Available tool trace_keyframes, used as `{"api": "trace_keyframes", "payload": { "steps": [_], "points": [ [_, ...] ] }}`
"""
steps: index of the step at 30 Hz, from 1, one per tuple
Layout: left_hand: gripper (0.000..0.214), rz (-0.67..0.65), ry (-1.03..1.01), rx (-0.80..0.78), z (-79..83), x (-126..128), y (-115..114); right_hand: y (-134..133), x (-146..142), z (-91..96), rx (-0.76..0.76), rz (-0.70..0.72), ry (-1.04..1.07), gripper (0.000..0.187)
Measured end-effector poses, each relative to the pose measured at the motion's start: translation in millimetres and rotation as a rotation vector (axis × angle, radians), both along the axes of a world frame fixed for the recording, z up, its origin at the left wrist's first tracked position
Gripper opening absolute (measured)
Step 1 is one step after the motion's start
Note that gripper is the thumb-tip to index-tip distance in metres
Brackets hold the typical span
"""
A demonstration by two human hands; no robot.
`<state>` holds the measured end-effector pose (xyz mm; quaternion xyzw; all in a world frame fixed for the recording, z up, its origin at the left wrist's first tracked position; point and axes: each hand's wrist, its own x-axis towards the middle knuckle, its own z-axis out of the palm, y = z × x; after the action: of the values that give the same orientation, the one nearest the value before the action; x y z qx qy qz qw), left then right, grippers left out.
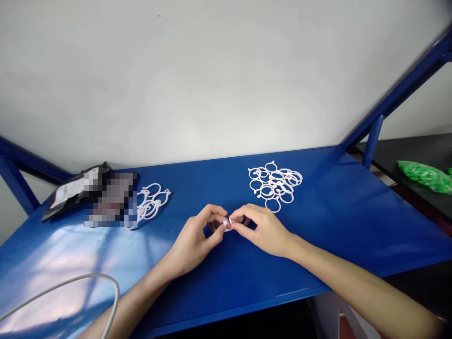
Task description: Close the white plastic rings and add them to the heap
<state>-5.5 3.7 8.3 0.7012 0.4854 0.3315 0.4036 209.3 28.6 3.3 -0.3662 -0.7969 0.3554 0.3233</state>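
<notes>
Both my hands meet over the middle of the blue table [335, 221]. My left hand [197, 238] and my right hand [261, 228] pinch one small white plastic ring [228, 225] between their fingertips; most of it is hidden by the fingers. A pile of several white rings [274, 183] lies just beyond my right hand. A smaller pile of white rings [151, 203] lies to the left, beyond my left hand.
A black bag with a white label [76, 190] lies at the far left, touching the left ring pile. A grey cable [70, 282] curves over the near left corner. A green bag [425, 176] rests on a dark surface to the right, past the blue frame post [372, 141].
</notes>
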Motion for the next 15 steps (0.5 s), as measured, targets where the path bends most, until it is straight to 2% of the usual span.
{"api": "trace_keyframes", "payload": {
  "steps": [3, 8, 15],
  "points": [
    [0.010, 0.022, -0.004, -0.020, -3.0, -1.4, 3.4, 0.6, 1.5, 0.1, -0.052, -0.043, 0.026, 0.008],
    [0.016, 0.036, 0.024, -0.016, -6.2, -3.1, 4.6, 0.4, 1.9, 2.0, -0.117, -0.045, 0.042, 0.008],
    [0.013, 0.025, 0.110, 0.125, -8.3, -0.9, 1.1, 0.3, 1.4, 3.3, -0.073, -0.026, 0.013, 0.007]
  ]
}}
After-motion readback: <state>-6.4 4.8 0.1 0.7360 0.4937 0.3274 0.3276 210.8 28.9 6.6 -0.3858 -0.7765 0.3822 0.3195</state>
